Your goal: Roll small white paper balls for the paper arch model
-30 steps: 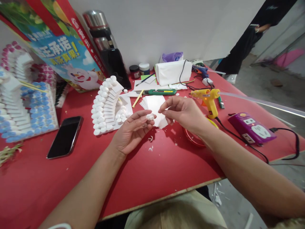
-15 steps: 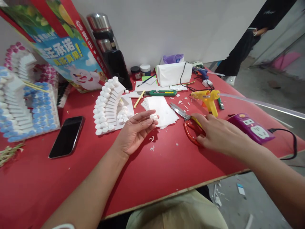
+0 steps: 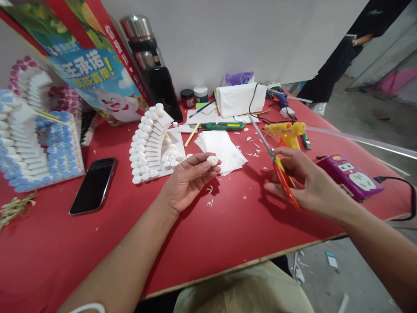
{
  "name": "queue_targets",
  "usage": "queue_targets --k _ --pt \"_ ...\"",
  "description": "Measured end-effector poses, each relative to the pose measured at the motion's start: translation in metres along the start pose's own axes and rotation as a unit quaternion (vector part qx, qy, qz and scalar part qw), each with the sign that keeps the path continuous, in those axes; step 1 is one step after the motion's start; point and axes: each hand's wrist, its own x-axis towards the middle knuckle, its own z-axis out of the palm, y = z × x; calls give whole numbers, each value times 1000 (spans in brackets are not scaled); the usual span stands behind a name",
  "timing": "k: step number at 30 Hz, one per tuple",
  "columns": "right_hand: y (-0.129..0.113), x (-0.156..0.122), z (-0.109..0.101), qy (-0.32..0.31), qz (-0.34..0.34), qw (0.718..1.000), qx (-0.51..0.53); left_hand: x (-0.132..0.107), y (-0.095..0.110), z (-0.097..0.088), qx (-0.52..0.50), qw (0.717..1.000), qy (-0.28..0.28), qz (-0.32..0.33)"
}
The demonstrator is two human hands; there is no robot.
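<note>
From where I'm standing, the left hand is pinching a small white piece between thumb and fingertips, just above the near edge of some white paper sheets. The piece is looking rounded and layered, and I'm judging it light, soft and easily squashed, so a gentle pinch at its sides is suiting it better than a firm squeeze. The right hand is grasping the scissors by their red and yellow handles, near the yellow glue gun, with the metal blades pointing away from the person; whether fingers are sitting inside the loops, I can't tell. The scissors are seeming stiff and much heavier than the piece, and the handles are offering the safe hold, since the blades are probably sharp. White scraps are lying about on the red table.
</note>
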Motion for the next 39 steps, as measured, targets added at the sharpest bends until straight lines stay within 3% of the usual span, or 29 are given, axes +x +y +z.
queue_targets --k 4,13,17,24,39 --pt "-18 3 11 -54 -2 998 31 1 -1 3 1 1000 5 -3" --pt "-42 7 30 -64 -50 996 -33 -3 -4 4 42 999 -9 17" --pt "-43 8 31 -61 -53 996 -31 -2 -4 3 49 998 -38 20" --pt "-42 9 31 -49 -72 994 -59 -2 -4 5 48 998 -15 25" --pt "-35 6 29 -14 -114 989 -91 -1 -4 2 45 998 -33 24"
